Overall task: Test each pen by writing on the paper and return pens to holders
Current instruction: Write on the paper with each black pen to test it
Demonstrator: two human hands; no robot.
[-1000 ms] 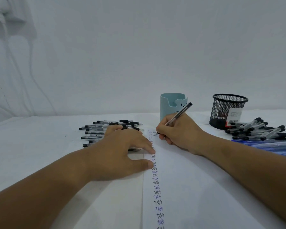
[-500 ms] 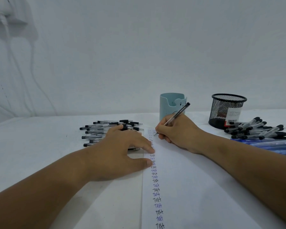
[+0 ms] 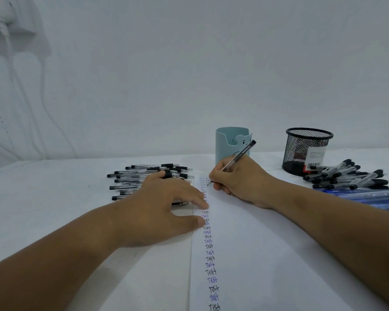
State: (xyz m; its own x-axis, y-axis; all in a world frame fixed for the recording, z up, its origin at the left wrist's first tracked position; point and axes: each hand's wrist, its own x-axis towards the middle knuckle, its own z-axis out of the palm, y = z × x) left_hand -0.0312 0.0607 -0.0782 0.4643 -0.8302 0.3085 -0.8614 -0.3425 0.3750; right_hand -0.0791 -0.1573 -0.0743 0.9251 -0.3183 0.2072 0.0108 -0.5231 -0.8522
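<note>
A white paper (image 3: 252, 254) lies on the table with a long column of the word "Test" down its left side. My right hand (image 3: 243, 182) grips a clear black-capped pen (image 3: 239, 155), tip down on the top of that column. My left hand (image 3: 164, 205) lies flat with straight fingers pressing the paper's left edge. Behind the right hand stands a light-blue holder (image 3: 226, 142). A black mesh holder (image 3: 308, 149) stands further right. Several black pens (image 3: 144, 176) lie to the left, partly hidden by my left hand.
A second heap of black pens (image 3: 346, 175) lies at the right by the mesh holder, with blue pens (image 3: 373, 196) in front of it. A white wall rises right behind the table. White cables (image 3: 20, 86) hang at the far left.
The right hand and its pen have shifted only slightly at the top of the column. The left hand stays pressed on the paper.
</note>
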